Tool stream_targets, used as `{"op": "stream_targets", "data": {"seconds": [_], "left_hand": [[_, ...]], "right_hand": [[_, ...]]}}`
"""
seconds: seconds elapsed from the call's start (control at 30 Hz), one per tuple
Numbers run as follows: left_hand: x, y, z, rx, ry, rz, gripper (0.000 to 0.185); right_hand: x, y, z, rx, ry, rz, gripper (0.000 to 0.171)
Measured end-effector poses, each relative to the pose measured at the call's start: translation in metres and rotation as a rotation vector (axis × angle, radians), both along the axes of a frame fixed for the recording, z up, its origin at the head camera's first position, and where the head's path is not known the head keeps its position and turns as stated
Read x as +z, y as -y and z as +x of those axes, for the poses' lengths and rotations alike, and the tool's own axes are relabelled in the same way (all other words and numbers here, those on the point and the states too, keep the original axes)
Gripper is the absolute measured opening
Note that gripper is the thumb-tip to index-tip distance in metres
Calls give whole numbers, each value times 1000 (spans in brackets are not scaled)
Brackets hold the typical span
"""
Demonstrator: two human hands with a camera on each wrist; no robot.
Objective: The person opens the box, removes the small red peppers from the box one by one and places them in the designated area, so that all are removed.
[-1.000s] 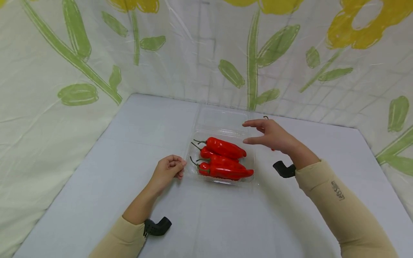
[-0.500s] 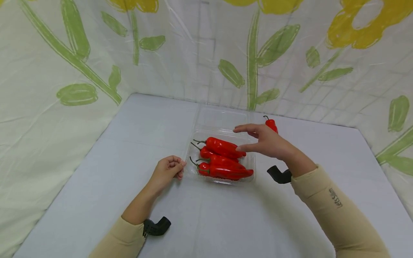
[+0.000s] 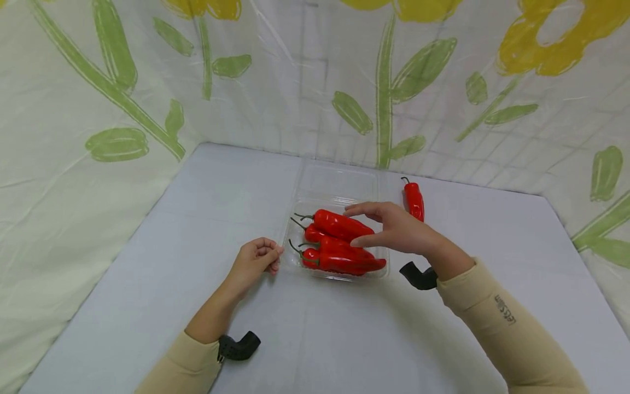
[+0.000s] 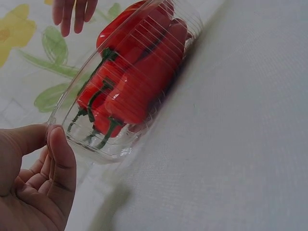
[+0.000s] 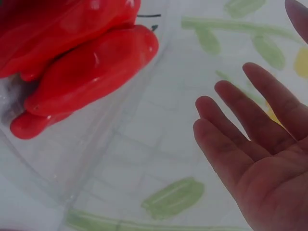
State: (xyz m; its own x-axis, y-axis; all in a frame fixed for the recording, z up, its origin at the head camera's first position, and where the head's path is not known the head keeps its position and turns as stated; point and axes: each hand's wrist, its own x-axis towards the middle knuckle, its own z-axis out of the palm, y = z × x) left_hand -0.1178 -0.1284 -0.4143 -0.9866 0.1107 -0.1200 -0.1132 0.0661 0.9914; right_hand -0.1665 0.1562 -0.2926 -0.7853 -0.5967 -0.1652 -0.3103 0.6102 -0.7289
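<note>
A clear plastic clamshell box (image 3: 295, 262) lies on the table with its lid (image 3: 339, 180) folded back. Several red peppers (image 3: 344, 257) with green stems are heaped inside, stems toward the left. My left hand (image 3: 253, 260) pinches the box's left rim between thumb and forefinger, as the left wrist view confirms. Above the right end of the peppers hovers my right hand (image 3: 398, 230), thumb and fingers spread apart. In the right wrist view the right hand (image 5: 264, 154) holds nothing, and a gap separates it from the peppers (image 5: 96, 67).
One more red pepper (image 3: 414, 201) lies on the table beyond the right hand, to the right of the box. The white table (image 3: 344, 339) reaches back to a hanging sheet (image 3: 285, 82) printed with yellow flowers and green leaves.
My right hand has moved left and nearer to me, over the peppers in the box. The loose pepper behind it has come into sight. My left hand stays on the rim.
</note>
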Motion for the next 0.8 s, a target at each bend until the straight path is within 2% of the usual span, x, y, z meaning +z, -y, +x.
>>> {"op": "stream_targets", "data": {"seconds": [0.13, 0.37, 0.6, 0.8], "left_hand": [[0, 0, 0, 1, -4, 1, 24], [0, 0, -3, 6, 65, -42, 20], [4, -1, -2, 7, 60, -39, 20], [1, 0, -4, 9, 59, -42, 20]], "right_hand": [[1, 6, 4, 19, 9, 11, 56], [-4, 14, 8, 52, 15, 120, 54], [-9, 18, 9, 78, 17, 127, 52], [-8, 20, 8, 80, 20, 140, 51]]}}
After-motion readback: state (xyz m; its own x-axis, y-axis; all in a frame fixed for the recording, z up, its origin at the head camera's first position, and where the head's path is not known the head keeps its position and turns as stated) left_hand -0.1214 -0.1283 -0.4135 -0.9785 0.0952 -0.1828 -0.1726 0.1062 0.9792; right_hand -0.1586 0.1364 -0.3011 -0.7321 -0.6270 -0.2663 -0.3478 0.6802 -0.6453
